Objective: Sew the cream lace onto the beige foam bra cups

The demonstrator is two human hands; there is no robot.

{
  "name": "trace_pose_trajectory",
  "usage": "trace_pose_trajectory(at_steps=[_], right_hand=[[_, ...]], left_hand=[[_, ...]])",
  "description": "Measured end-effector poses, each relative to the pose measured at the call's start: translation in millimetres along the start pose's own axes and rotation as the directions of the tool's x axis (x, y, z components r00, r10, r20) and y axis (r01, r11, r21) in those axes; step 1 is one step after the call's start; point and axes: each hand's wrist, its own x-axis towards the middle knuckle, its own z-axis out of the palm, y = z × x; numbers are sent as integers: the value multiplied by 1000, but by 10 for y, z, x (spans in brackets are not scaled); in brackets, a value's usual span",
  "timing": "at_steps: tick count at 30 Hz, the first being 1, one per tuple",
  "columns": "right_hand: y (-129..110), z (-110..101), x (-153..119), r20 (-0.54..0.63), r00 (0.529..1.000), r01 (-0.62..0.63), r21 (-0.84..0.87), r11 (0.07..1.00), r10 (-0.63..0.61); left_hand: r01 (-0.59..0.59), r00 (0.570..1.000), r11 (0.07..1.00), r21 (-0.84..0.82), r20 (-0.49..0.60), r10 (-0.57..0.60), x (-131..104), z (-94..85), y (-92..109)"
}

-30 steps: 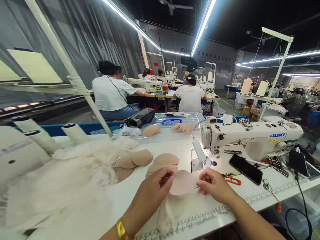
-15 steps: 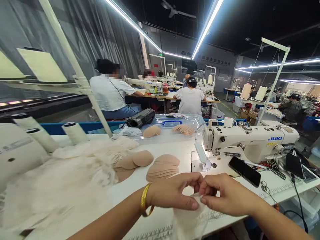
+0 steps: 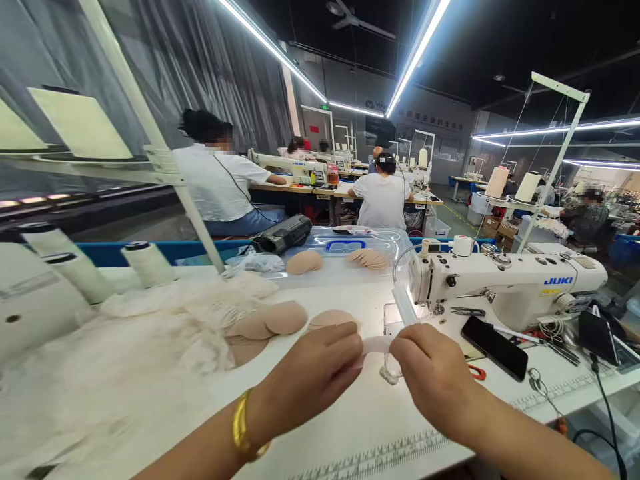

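Closed fingers of my left hand [image 3: 315, 367] and my right hand [image 3: 435, 373] grip opposite ends of a small white piece of fabric [image 3: 376, 344], held stretched between them. A crumpled whitish bit [image 3: 390, 375] hangs under it by my right hand. The hands are above the white table, just in front of the sewing machine [image 3: 500, 283] and its lit needle area. Behind my left hand, partly covered by it, lies a stack of beige pads [image 3: 334, 319]. More beige pads [image 3: 270, 320] lie left of it, beside a heap of white lace fabric [image 3: 130, 367].
A black phone [image 3: 494, 347], thread snips [image 3: 469, 311] and an orange-handled tool [image 3: 477, 372] lie on the right. A clear plastic box lid [image 3: 350, 267] with pads on it stands behind. Thread cones [image 3: 149, 263] stand left. Two people in white shirts [image 3: 383, 200] sit ahead.
My hands have moved apart and slightly up, turning backs upward. The white fabric, earlier pinched with its length hanging down, is now stretched between them. The view has shifted slightly.
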Motion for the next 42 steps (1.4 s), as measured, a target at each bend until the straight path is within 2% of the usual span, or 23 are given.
trace_pose_trajectory(at_steps=[2, 3, 5, 7, 10, 12, 16, 18, 21, 26, 37, 42], right_hand=[[80, 181, -167, 44, 999, 15, 20, 1000, -16], [141, 258, -257, 126, 992, 12, 42, 999, -17], [296, 378, -419, 334, 942, -11, 94, 995, -21], [467, 456, -521, 465, 884, -20, 140, 990, -48], [700, 530, -541, 513, 851, 28, 172, 985, -114], [814, 565, -508, 517, 844, 57, 179, 982, -143], [906, 556, -494, 451, 880, 72, 189, 979, -152], [895, 499, -516, 439, 888, 61, 186, 981, -139], [864, 392, -529, 480, 865, 51, 206, 977, -147], [860, 290, -475, 485, 855, 25, 313, 949, -183], [838, 237, -445, 480, 860, -24, 378, 925, -174], [838, 239, -443, 464, 867, -22, 397, 918, -180]], left_hand=[[-67, 994, 983, 171, 96, 51, -126, 57, 23], [-75, 981, 975, 209, 191, 34, -184, 106, 48], [-86, 931, 974, 209, 364, 4, -256, 233, 96], [-126, 906, 974, 188, 423, 36, -238, 380, 100], [-198, 925, 954, 223, 365, 107, -91, 588, -4], [-199, 933, 950, 238, 342, 110, -2, 699, -97], [-138, 955, 959, 245, 291, 63, -15, 830, -169], [-119, 965, 970, 211, 256, 63, -75, 852, -155], [-112, 969, 984, 137, 233, 78, -125, 859, -133], [-87, 974, 993, 74, 216, 70, -90, 878, -130], [-142, 986, 989, 29, 98, 138, -77, 889, -98], [-125, 985, 992, 23, 124, 121, -82, 898, -108]])
